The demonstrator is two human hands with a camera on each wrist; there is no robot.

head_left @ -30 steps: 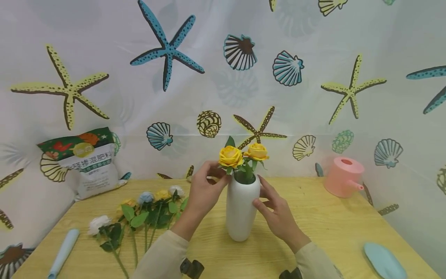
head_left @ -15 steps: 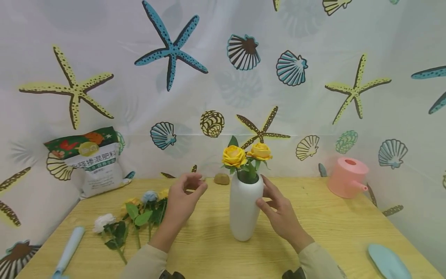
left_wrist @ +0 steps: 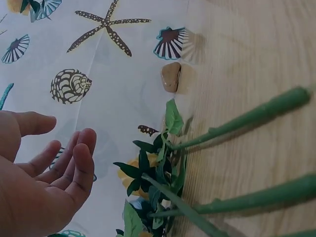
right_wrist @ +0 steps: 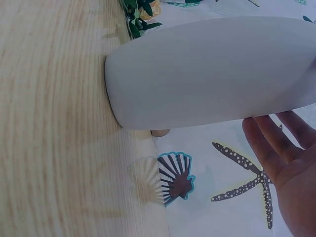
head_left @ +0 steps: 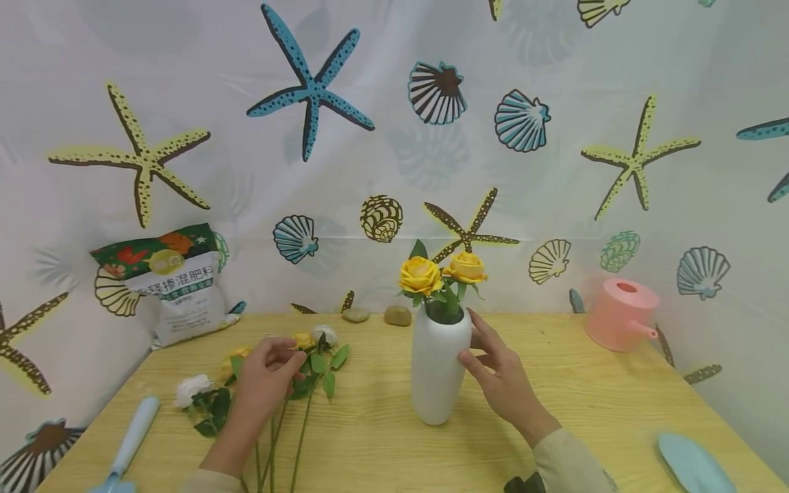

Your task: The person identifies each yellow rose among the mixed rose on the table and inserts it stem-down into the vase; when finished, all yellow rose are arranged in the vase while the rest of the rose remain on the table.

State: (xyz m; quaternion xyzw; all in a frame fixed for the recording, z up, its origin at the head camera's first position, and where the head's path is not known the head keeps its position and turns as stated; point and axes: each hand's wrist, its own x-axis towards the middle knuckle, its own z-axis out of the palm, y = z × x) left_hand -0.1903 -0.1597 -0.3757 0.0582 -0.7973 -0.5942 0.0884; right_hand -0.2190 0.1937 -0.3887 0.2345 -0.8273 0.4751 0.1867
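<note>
Two yellow roses (head_left: 420, 276) with green leaves stand in a white vase (head_left: 436, 373), upright on the wooden table. My right hand (head_left: 502, 376) holds the vase's right side near the top, thumb in front and fingers reaching behind; in the right wrist view the fingertips touch its wall. My left hand (head_left: 268, 376) hovers over the loose flowers at left, fingers loosely bent and nothing in them. Below and around it lie a white rose (head_left: 194, 390), another white rose (head_left: 324, 334), a yellow rose (head_left: 303, 340) and several green stems (left_wrist: 256, 116). The hand hides some blooms.
A fertilizer bag (head_left: 185, 294) leans against the patterned curtain at back left. Pale blue tools lie at the sides: a small shovel (head_left: 137, 435) left, a blade-shaped piece (head_left: 693, 462) right. A pink watering can (head_left: 621, 315) stands back right. Two stones (head_left: 397, 315) sit behind the vase.
My left hand has left the roses at the vase's mouth and moved left and down over the loose flowers. The right hand stays on the vase. The view has shifted slightly.
</note>
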